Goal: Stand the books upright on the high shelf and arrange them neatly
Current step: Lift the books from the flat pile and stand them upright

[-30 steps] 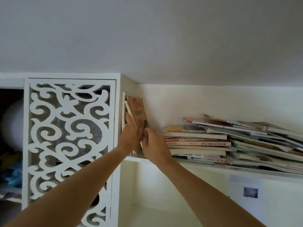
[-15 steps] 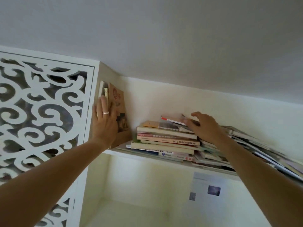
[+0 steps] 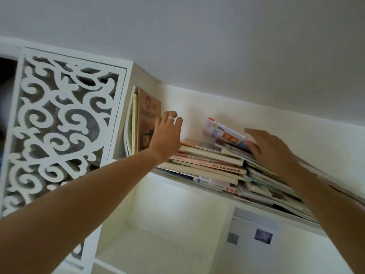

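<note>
Up on the high shelf [image 3: 227, 194], most of the work remains: beside the fretwork panel [image 3: 65, 123] only a few upright books [image 3: 147, 125] stand, with the flat pile [image 3: 217, 167] untouched beyond them. Right hand [image 3: 270, 151] grasps a tilted white book [image 3: 223, 133] off that pile; left hand [image 3: 167, 135] hovers, fingers relaxed, by the brown cover.

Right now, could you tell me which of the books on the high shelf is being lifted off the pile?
The thin white book with the red corner, tilted up above the flat pile in the right hand; the others lie flat or stand at the left.
</note>
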`<action>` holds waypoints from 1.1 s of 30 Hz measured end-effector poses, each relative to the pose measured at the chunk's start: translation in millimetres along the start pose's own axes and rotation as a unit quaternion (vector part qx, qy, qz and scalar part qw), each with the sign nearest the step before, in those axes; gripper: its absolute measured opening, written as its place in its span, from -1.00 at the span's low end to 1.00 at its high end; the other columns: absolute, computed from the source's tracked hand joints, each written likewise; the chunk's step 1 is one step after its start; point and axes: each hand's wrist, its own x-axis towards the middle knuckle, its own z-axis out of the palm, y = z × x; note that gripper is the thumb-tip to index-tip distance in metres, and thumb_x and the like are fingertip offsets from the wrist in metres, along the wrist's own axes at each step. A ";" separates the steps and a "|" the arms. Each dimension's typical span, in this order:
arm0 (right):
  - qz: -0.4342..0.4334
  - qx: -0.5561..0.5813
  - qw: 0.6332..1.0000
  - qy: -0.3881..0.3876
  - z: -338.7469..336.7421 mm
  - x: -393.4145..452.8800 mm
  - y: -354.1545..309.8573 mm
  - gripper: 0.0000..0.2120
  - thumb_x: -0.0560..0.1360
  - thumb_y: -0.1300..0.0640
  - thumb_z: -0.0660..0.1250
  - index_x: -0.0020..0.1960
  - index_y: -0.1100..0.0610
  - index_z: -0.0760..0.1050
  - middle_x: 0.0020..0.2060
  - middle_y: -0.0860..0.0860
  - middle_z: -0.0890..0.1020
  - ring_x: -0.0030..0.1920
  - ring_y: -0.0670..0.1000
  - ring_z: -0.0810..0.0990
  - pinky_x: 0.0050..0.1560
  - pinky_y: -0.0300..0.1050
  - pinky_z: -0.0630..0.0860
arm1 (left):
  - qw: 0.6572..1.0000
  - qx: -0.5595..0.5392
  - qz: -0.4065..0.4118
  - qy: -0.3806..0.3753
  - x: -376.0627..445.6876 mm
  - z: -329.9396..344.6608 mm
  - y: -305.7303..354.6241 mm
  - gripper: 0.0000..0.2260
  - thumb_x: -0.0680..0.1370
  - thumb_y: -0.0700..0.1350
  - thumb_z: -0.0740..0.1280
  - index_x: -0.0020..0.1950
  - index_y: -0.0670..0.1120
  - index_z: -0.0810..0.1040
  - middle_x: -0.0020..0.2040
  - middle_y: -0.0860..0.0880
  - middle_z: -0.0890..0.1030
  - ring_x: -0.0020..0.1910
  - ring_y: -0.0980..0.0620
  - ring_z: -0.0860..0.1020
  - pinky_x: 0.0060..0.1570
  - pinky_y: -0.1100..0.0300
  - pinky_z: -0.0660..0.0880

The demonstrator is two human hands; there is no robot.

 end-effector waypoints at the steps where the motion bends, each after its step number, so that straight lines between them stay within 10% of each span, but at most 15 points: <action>1: -0.032 -0.028 0.999 -0.009 -0.8 2.2 -1.4 -0.55 0.69 -0.07 0.19 0.56 -0.09 0.34 0.47 0.04 0.49 0.34 0.15 0.55 0.26 0.07 0.50 | 1.000 0.000 -0.001 -0.002 2.2 -2.7 -1.5 -0.56 0.50 -0.24 0.30 0.39 -0.11 0.44 0.42 -0.16 0.38 0.41 -0.17 0.32 0.36 -0.08 0.32; 6: -0.038 -0.028 0.996 -0.075 10.4 15.7 -28.0 -0.55 0.71 0.12 0.19 0.59 -0.05 0.31 0.60 0.03 0.30 0.55 0.17 0.34 0.58 0.10 0.16 | 0.997 -0.051 0.058 -0.025 0.5 -7.2 -10.5 -0.76 0.61 -0.12 0.22 0.16 -0.11 0.64 0.22 -0.12 0.53 0.24 -0.12 0.44 0.24 -0.10 0.45; 10: -0.035 0.001 0.999 0.030 19.6 37.0 -91.5 -0.53 0.62 0.29 0.32 0.52 0.15 0.42 0.54 0.17 0.39 0.53 0.19 0.36 0.53 0.17 0.22 | 0.959 -0.246 0.076 -0.120 -5.5 -24.7 -5.3 -0.46 0.68 0.12 -0.04 0.07 -0.17 0.64 -0.03 -0.14 0.64 0.00 -0.09 0.54 0.08 -0.13 0.51; 15: 0.006 0.169 0.977 0.133 22.5 64.7 -202.7 -0.82 0.64 0.24 0.25 0.13 0.22 0.61 -0.06 0.12 0.64 -0.03 0.16 0.63 -0.05 -0.06 0.47 | 0.749 -0.610 -0.194 -0.171 17.7 -47.5 7.8 -0.23 0.53 0.48 0.06 0.35 -0.13 0.54 0.18 -0.17 0.66 0.19 -0.10 0.63 0.29 -0.04 0.54; 17: 0.022 0.267 0.955 0.123 19.8 75.8 -230.7 -0.87 0.64 0.26 0.22 0.05 0.24 0.55 -0.13 0.13 0.62 -0.04 0.18 0.63 -0.09 -0.09 0.41 | 0.723 -0.630 -0.263 -0.104 31.9 -50.3 -6.7 -0.23 0.50 0.45 0.10 0.36 -0.16 0.53 0.16 -0.18 0.67 0.18 -0.09 0.64 0.32 -0.08 0.52; 21: -0.010 0.293 0.952 0.087 33.2 90.2 -255.2 -0.55 0.55 0.22 0.42 0.42 0.10 0.46 0.25 0.08 0.61 0.21 0.09 0.62 0.12 -0.19 0.52 | 0.795 -0.545 -0.265 -0.001 42.8 -56.8 -50.4 -0.66 0.68 0.00 0.12 0.14 -0.19 0.58 -0.01 -0.21 0.67 -0.01 -0.16 0.67 0.12 -0.16 0.63; 25: -0.008 0.315 0.947 0.070 62.8 83.6 -284.9 -0.35 0.61 0.07 0.36 0.61 0.01 0.14 0.51 0.07 0.36 0.43 0.15 0.45 0.33 0.16 0.55 | 0.868 -0.431 -0.234 0.075 41.2 -59.5 -86.7 -0.86 0.71 -0.12 0.11 0.11 -0.09 0.45 0.04 -0.13 0.65 -0.01 -0.13 0.67 0.03 -0.03 0.65; 33: 0.128 0.344 0.929 -0.040 109.1 61.4 -327.4 -0.31 0.70 0.17 0.18 0.69 0.05 -0.15 0.59 0.09 0.27 0.54 0.16 0.34 0.48 0.10 0.39 | 0.929 -0.347 -0.128 -0.013 3.5 -34.6 -102.1 -0.66 0.73 -0.04 0.17 0.44 -0.19 0.34 0.13 -0.06 0.63 0.00 -0.07 0.68 -0.06 0.07 0.66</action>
